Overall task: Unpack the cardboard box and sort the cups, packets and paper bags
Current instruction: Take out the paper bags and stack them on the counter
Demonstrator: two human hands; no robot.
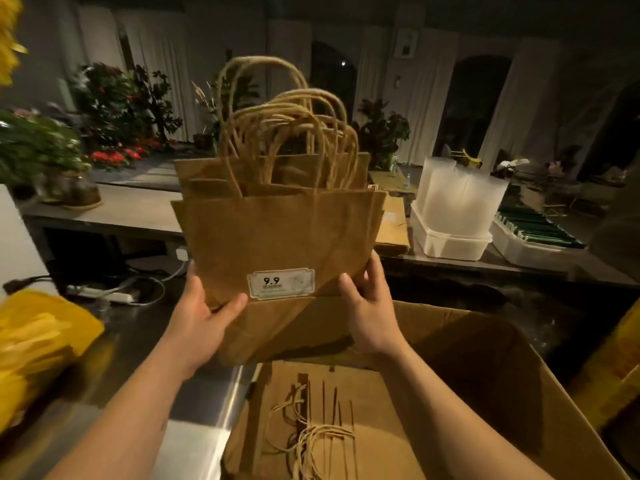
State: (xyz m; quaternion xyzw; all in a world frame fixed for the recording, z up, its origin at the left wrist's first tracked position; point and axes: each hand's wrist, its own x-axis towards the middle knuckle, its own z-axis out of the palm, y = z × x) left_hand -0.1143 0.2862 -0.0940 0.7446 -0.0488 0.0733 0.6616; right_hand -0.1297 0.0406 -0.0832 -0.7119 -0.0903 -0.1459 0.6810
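**Bundle of paper bags held over the box, a hand at each lower corner**

Head view: I have a bundle of brown paper bags (277, 237) upright in front of me, twine handles (287, 133) pointing up and away, bottoms toward me. My left hand (207, 308) grips the lower left corner, thumb across the front face just beside the 9.9 price sticker (281, 284). My right hand (367, 306) pinches the lower right edge, fingers wrapped behind. Both hands are closed on the bundle, which hangs in the air above the far rim of the open cardboard box (485, 358).

The bundle's long axis runs left to right between my hands, so neither hand is nearer; I judge it has to travel as one piece, kept level so the loose bags don't fan out.

A flat brown stack (394, 223) lies on the far counter just right of the bundle, possibly the bags' pile, though I can't be sure. More bags (311, 427) lie flat in the box bottom, near me. Yellow packets (38, 337) sit at my near left on the steel counter (194, 393).
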